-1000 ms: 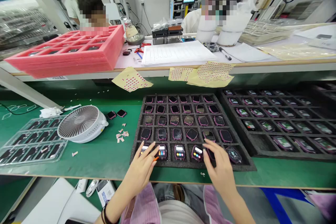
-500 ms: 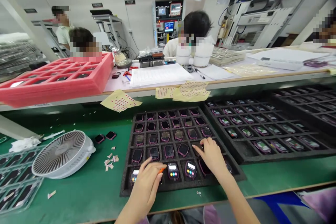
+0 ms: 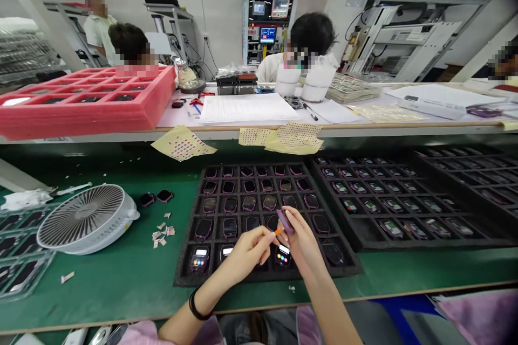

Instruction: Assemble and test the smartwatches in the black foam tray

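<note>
Right hand has a purple-cased smartwatch pinched between thumb and fingers, tilted up on its edge just above the dark foam tray. So that grip is narrow, closed round the casing. The screen side is hard to make out from this angle.

Left hand has a tight little pinch on a small orange tool, thumb against fingertips. The orange end is right by the watch, but honestly can't tell if it's touching. There's a black wristband on that wrist.

The tray under both hands sits on the green counter, one watch per compartment, mostly dark screens. A few in the front row are lit, like the corner watch and another lit watch right below the hands. Some compartments are hidden behind the hands and arms.

A second foam tray of watches is just beside it on the right. Over on the left you've got a white fan, two loose watches near it, and some scattered paper scraps. Yellow sticker sheets hang off the shelf edge behind the tray.
</note>
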A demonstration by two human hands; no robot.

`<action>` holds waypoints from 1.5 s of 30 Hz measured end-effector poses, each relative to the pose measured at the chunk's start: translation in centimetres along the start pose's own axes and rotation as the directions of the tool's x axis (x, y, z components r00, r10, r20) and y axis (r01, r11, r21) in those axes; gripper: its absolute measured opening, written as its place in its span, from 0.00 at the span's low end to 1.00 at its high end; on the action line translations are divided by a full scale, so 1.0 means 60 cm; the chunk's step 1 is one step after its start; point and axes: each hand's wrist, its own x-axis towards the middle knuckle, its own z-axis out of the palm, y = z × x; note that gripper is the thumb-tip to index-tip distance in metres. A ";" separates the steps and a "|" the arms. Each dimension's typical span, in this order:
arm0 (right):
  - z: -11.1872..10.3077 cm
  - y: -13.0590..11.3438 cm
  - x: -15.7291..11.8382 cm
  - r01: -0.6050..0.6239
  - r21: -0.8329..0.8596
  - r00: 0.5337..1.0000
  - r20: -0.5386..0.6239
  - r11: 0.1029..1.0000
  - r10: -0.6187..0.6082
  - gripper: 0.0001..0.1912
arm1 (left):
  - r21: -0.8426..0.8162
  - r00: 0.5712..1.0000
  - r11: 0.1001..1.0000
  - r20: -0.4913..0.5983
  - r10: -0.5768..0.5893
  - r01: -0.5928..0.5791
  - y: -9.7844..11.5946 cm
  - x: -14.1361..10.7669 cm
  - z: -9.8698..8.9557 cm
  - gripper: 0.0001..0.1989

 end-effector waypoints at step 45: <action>0.019 0.019 -0.005 0.223 -0.304 0.975 0.063 0.926 -0.214 0.12 | 0.078 0.959 0.997 -0.280 0.044 -0.023 0.001 0.000 -0.020 0.21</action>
